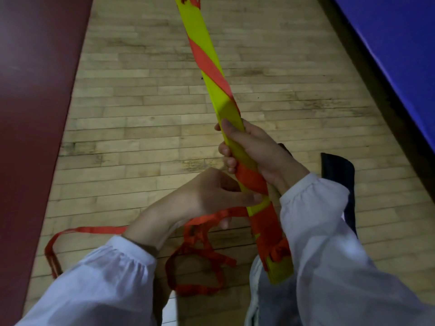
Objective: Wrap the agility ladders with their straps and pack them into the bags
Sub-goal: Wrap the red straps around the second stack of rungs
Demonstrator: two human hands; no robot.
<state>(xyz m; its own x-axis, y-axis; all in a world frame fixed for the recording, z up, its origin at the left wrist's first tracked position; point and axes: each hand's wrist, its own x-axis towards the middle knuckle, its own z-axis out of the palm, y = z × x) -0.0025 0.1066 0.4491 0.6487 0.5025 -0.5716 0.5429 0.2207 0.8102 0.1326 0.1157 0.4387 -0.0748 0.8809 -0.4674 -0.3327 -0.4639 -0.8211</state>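
Note:
A bundle of yellow ladder rungs slants from the top centre down to my lap, with an orange strap spiralled round it. My right hand grips the bundle at its middle, fingers curled round the yellow slats. Just below, my left hand pinches the orange strap against the bundle. The loose rest of the strap trails left in a loop and hangs tangled under my left wrist. The bundle's lower end shows a knot of strap.
A dark bag lies on the wooden floor to the right, partly behind my right sleeve. A maroon mat borders the floor on the left, a blue mat on the right.

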